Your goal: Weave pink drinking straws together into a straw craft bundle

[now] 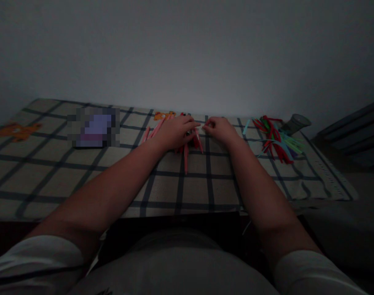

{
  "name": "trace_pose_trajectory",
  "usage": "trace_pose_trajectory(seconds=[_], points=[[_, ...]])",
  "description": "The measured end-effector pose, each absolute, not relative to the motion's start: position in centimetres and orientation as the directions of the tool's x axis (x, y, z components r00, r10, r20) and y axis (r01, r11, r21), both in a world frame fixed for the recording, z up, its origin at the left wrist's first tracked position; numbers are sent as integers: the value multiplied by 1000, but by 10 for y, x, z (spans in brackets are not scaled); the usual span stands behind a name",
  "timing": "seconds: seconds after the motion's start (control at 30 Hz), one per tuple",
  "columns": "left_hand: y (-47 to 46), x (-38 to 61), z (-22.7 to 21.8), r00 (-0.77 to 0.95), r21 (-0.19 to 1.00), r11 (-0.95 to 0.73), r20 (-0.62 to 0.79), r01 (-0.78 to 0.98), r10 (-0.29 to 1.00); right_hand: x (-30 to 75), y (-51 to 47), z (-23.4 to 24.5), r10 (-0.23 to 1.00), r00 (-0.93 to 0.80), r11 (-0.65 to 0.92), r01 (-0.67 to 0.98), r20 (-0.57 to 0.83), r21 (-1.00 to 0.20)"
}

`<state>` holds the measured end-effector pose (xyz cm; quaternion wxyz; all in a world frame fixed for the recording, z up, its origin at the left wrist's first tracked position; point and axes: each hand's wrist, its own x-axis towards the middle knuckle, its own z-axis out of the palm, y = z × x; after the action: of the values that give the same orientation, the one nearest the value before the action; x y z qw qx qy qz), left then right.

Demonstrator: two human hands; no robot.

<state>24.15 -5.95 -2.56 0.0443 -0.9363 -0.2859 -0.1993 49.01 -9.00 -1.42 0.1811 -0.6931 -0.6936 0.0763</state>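
Note:
My left hand (180,132) lies over a bunch of thin pink sticks (186,159), its fingers stretched to the right and its thumb apart below them. Under and beside this hand shows a small red piece (195,142) with dark and pale spots nearby; its kind is too dim to tell. More slim pink lengths (157,127) poke out to the left of the hand. Just to the right, my right hand (219,129) is closed in a pinch, fingertips close to those of the left. What it pinches is too small to make out.
A checked tablecloth (113,184) covers the table, which meets a plain wall. At left lies a phone-like object (94,129), partly pixelated. Several coloured strips (275,141) lie at right beside a tipped transparent cup (297,123). Orange bear figures (17,131) mark the cloth.

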Motion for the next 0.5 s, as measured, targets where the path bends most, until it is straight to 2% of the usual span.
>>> trace_pose_trajectory(seconds=[0.13,0.3,0.5], points=[[-57,242,-28,727,27,-808,419,589,544,472,-92,-20,989,-84,126,915,124,-384],[-58,243,-28,688,68,-788,446,612,573,470,-94,-22,990,-90,128,895,108,-428],[-58,243,-29,661,79,-767,458,636,595,471,-94,-15,989,-136,147,909,56,-391]])
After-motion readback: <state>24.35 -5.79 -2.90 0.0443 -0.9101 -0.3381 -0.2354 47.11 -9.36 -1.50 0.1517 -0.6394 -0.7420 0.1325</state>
